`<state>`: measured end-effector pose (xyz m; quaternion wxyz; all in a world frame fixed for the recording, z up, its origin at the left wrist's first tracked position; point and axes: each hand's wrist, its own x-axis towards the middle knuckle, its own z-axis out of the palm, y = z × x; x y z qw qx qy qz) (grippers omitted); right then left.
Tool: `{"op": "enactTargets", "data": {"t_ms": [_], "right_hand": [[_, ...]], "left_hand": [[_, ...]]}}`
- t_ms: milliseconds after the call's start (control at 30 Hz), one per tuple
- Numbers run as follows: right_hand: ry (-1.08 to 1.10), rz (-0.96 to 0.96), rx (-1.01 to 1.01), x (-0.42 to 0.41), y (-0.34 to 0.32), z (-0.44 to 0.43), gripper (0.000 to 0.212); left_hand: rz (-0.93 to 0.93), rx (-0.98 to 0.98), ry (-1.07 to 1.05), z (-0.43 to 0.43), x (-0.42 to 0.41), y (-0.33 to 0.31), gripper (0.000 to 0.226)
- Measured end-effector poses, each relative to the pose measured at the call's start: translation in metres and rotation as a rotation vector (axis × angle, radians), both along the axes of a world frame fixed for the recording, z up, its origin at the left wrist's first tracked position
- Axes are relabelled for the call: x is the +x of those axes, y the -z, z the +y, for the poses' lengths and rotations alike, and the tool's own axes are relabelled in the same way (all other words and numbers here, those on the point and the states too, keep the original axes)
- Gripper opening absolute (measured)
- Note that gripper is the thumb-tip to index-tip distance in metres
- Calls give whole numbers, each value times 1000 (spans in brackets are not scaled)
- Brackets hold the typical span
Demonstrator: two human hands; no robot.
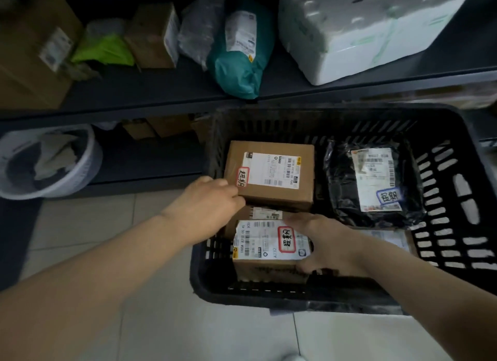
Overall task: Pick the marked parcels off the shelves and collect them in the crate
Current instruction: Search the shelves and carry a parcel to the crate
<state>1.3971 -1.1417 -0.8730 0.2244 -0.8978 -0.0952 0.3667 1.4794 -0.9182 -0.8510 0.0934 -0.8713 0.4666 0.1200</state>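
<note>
This is a parcel storeroom. Dark metal shelving (161, 89) across the upper frame holds labelled cardboard boxes (153, 37) and plastic mailer bags (239, 67). A black slotted plastic crate (443, 172) stands at lower right.

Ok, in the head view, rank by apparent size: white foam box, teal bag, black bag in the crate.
1. white foam box, clearly largest
2. black bag
3. teal bag, but it sits farther from the camera, so those two are unsure
</note>
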Motion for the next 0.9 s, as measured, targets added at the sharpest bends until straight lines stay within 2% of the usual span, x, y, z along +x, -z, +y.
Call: {"op": "enactTargets", "data": {"t_ms": [133,200,333,500,567,633,667,733,800,833,900], "right_hand": [[-68,76,-30,16,11,9,95],[-82,76,-33,20,14,12,94],[-82,0,-43,6,18,15,95],[9,-121,-29,-17,11,13,97],[93,-125,44,-21,9,9,98],[212,-53,135,-22,8,4,99],[302,11,198,-21,6,-1,92],[506,93,276,-18,5,-10,56],[619,102,174,-15,20,-20,24],[684,150,118,-15,30,-22,19],[859,308,151,-17,53,-19,17]], "left_hand": [[6,-141,19,18,-4,5,10],[43,-152,13,20,-9,7,8],[172,29,-17,9,-21,8,38],[344,90,-78,-12,-39,16,88],[357,60,-98,-21,-40,20,91],[396,4,-135,-27,-37,21,87],[407,-12,-140,-28,-34,22,85],[413,9,-138,-25,-31,21,82],[404,34,-125,-21,-28,20,80],[410,37,-122,-19,-26,20,78],[423,39,-116,-18,-23,19,76]]}}
